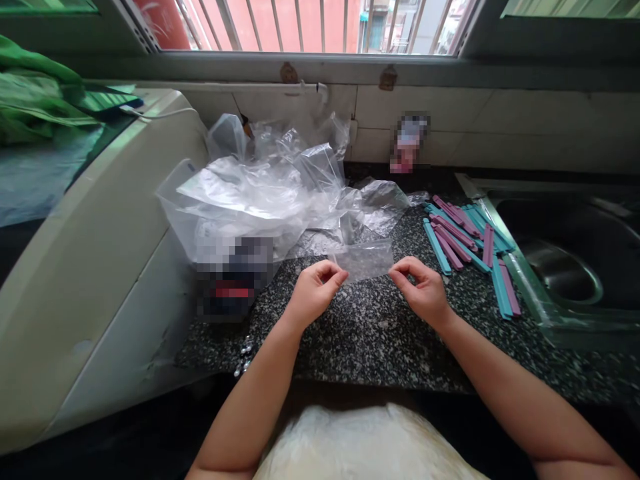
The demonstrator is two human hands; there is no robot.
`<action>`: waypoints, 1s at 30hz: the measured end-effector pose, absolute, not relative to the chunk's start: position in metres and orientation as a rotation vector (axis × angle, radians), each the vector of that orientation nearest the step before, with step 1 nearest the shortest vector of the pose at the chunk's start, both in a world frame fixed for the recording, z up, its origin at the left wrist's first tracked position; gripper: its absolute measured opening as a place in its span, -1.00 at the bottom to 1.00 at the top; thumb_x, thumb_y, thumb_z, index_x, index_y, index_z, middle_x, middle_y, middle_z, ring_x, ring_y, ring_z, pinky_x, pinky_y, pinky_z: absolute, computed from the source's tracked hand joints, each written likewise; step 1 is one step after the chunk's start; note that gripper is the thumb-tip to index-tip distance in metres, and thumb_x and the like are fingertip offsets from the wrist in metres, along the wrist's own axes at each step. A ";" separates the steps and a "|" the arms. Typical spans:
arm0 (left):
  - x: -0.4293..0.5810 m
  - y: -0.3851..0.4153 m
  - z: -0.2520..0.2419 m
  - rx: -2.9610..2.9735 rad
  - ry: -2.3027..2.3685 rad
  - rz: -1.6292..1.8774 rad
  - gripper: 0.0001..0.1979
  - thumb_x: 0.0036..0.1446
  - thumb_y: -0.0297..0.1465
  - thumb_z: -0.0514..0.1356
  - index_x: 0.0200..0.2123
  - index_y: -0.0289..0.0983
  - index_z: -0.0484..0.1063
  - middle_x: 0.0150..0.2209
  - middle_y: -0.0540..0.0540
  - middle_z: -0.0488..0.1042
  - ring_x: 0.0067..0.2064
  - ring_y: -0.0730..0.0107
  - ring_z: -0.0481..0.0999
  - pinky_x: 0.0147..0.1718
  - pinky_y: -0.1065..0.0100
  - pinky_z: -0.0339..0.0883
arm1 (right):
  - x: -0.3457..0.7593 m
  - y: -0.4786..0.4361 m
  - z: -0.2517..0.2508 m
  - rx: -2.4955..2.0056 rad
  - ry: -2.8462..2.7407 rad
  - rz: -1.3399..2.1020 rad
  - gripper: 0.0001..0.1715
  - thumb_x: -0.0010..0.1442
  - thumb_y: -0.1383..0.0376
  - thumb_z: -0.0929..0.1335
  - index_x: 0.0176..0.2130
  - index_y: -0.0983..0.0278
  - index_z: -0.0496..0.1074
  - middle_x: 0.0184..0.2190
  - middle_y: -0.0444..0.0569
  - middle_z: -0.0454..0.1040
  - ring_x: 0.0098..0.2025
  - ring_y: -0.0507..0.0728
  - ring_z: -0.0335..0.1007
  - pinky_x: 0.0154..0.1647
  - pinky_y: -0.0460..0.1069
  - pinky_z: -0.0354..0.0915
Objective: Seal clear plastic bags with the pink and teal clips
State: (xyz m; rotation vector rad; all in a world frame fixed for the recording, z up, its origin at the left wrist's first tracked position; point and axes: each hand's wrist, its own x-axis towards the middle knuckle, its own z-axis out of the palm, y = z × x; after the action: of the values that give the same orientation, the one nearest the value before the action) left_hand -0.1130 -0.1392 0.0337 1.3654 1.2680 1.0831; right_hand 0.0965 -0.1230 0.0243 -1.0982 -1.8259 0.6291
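Clear bag [369, 260] held between left fingers [335, 283] and right fingers [403, 283].

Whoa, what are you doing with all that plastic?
The left hand and right hand pinch a small piece of clear plastic at its two ends, over the speckled counter. Behind it, toward the left, is a crumpled heap of clear plastic. Purple and teal strips lie loosely piled on the right, beside the sink.
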 end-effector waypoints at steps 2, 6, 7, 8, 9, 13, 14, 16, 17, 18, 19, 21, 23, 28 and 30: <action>-0.115 -0.139 0.033 1.400 1.308 1.096 -0.76 0.00 -0.27 0.16 -0.56 -0.32 0.31 -0.60 0.05 0.21 -0.51 0.53 0.17 -0.49 0.45 0.06 | 0.096 -0.123 0.026 -1.070 -1.856 0.598 -0.82 0.13 0.34 0.29 -0.51 0.26 0.31 -0.54 -0.12 0.31 -0.42 0.04 0.22 -0.35 -0.04 0.17; -0.117 -0.139 0.035 1.446 1.329 1.094 -0.76 0.02 -0.27 0.13 -0.55 -0.32 0.30 -0.58 0.05 0.21 -0.49 0.52 0.18 -0.48 0.44 0.06 | 0.097 -0.122 0.028 -1.048 -1.887 0.624 -0.81 0.12 0.34 0.29 -0.52 0.26 0.31 -0.56 -0.11 0.32 -0.43 0.05 0.22 -0.33 -0.03 0.18; -0.117 -0.139 0.036 1.450 1.323 1.078 -0.76 0.02 -0.27 0.13 -0.55 -0.31 0.29 -0.59 0.05 0.20 -0.50 0.52 0.17 -0.48 0.44 0.06 | 0.098 -0.122 0.028 -1.052 -1.883 0.661 -0.82 0.12 0.33 0.29 -0.51 0.26 0.32 -0.55 -0.10 0.32 -0.42 0.05 0.23 -0.34 -0.03 0.19; -0.116 -0.140 0.037 1.455 1.312 1.053 -0.76 0.03 -0.27 0.13 -0.55 -0.31 0.28 -0.59 0.06 0.20 -0.50 0.52 0.17 -0.49 0.45 0.05 | 0.099 -0.122 0.028 -1.061 -1.865 0.708 -0.83 0.12 0.30 0.29 -0.49 0.27 0.34 -0.53 -0.10 0.34 -0.42 0.05 0.24 -0.34 -0.03 0.20; -0.116 -0.140 0.037 1.463 1.297 1.019 -0.76 0.02 -0.27 0.12 -0.56 -0.31 0.27 -0.60 0.06 0.19 -0.51 0.52 0.17 -0.49 0.45 0.05 | 0.101 -0.121 0.028 -1.074 -1.831 0.763 -0.85 0.12 0.28 0.29 -0.46 0.27 0.36 -0.51 -0.09 0.35 -0.42 0.05 0.25 -0.35 -0.04 0.21; -0.113 -0.141 0.038 1.520 1.246 0.867 -0.77 0.03 -0.30 0.10 -0.58 -0.30 0.24 -0.60 0.07 0.18 -0.51 0.52 0.16 -0.49 0.45 0.05 | 0.105 -0.119 0.028 -1.147 -1.634 0.926 -0.78 0.10 0.16 0.31 -0.39 0.27 0.39 -0.47 -0.08 0.38 -0.43 0.04 0.27 -0.39 -0.07 0.23; -0.112 -0.141 0.038 1.533 1.236 0.838 -0.76 0.04 -0.30 0.10 -0.58 -0.30 0.23 -0.59 0.07 0.17 -0.51 0.52 0.16 -0.50 0.45 0.05 | 0.105 -0.119 0.028 -1.163 -1.608 0.934 -0.77 0.09 0.14 0.31 -0.41 0.27 0.38 -0.49 -0.09 0.37 -0.44 0.03 0.26 -0.41 -0.08 0.22; -0.112 -0.142 0.037 1.540 1.216 0.804 -0.74 0.04 -0.28 0.09 -0.59 -0.29 0.20 -0.60 0.08 0.14 -0.51 0.53 0.13 -0.51 0.45 0.03 | 0.105 -0.119 0.028 -1.194 -1.600 0.923 -0.74 0.07 0.13 0.33 -0.48 0.28 0.35 -0.54 -0.11 0.33 -0.48 0.02 0.23 -0.44 -0.09 0.20; -0.112 -0.142 0.036 1.534 1.206 0.803 -0.72 0.04 -0.27 0.09 -0.60 -0.29 0.18 -0.60 0.08 0.12 -0.52 0.54 0.12 -0.52 0.46 0.02 | 0.105 -0.119 0.028 -1.208 -1.607 0.913 -0.73 0.07 0.13 0.33 -0.50 0.28 0.34 -0.55 -0.12 0.32 -0.49 0.01 0.21 -0.45 -0.09 0.19; -0.112 -0.142 0.036 1.521 1.200 0.812 -0.70 0.04 -0.25 0.09 -0.61 -0.28 0.15 -0.61 0.09 0.09 -0.53 0.54 0.10 -0.53 0.46 0.00 | 0.104 -0.119 0.028 -1.221 -1.617 0.906 -0.72 0.07 0.13 0.33 -0.51 0.29 0.33 -0.57 -0.13 0.30 -0.50 0.00 0.19 -0.46 -0.09 0.18; -0.111 -0.142 0.036 1.503 1.202 0.830 -0.69 0.04 -0.23 0.08 -0.62 -0.28 0.13 -0.62 0.09 0.07 -0.54 0.55 0.08 -0.53 0.45 -0.01 | 0.104 -0.119 0.028 -1.230 -1.624 0.901 -0.72 0.07 0.14 0.33 -0.51 0.29 0.33 -0.57 -0.13 0.30 -0.51 0.00 0.18 -0.46 -0.09 0.18; -0.111 -0.142 0.036 1.467 1.213 0.873 -0.66 0.04 -0.21 0.08 -0.63 -0.27 0.11 -0.62 0.10 0.03 -0.55 0.55 0.05 -0.55 0.45 -0.04 | 0.102 -0.119 0.028 -1.241 -1.637 0.915 -0.72 0.07 0.13 0.32 -0.51 0.29 0.33 -0.57 -0.13 0.30 -0.51 0.00 0.19 -0.46 -0.09 0.18; -0.111 -0.141 0.036 1.446 1.218 0.901 -0.65 0.03 -0.19 0.08 -0.63 -0.27 0.11 -0.62 0.10 0.02 -0.55 0.56 0.03 -0.55 0.45 -0.05 | 0.101 -0.119 0.028 -1.240 -1.645 0.976 -0.73 0.05 0.12 0.33 -0.47 0.29 0.35 -0.54 -0.11 0.35 -0.48 0.02 0.23 -0.43 -0.08 0.21; -0.112 -0.141 0.037 1.411 1.210 0.917 -0.62 0.01 -0.14 0.10 -0.63 -0.28 0.12 -0.62 0.10 0.03 -0.54 0.56 0.02 -0.55 0.46 -0.06 | 0.100 -0.119 0.030 -1.243 -1.683 1.158 -0.70 0.02 0.08 0.33 -0.43 0.29 0.37 -0.53 -0.09 0.38 -0.46 0.04 0.27 -0.42 -0.07 0.23; -0.112 -0.141 0.038 1.397 1.219 0.926 -0.61 0.00 -0.13 0.11 -0.63 -0.29 0.13 -0.62 0.10 0.02 -0.54 0.57 0.01 -0.55 0.46 -0.06 | 0.100 -0.119 0.031 -1.253 -1.719 1.162 -0.70 0.03 0.09 0.33 -0.48 0.29 0.34 -0.57 -0.12 0.34 -0.50 0.02 0.22 -0.45 -0.08 0.20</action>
State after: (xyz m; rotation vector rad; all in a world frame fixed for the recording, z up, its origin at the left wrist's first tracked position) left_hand -0.1121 -0.1408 0.0380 1.3969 1.2188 0.9259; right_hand 0.1001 -0.1192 0.0307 -1.2535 -1.7189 1.1621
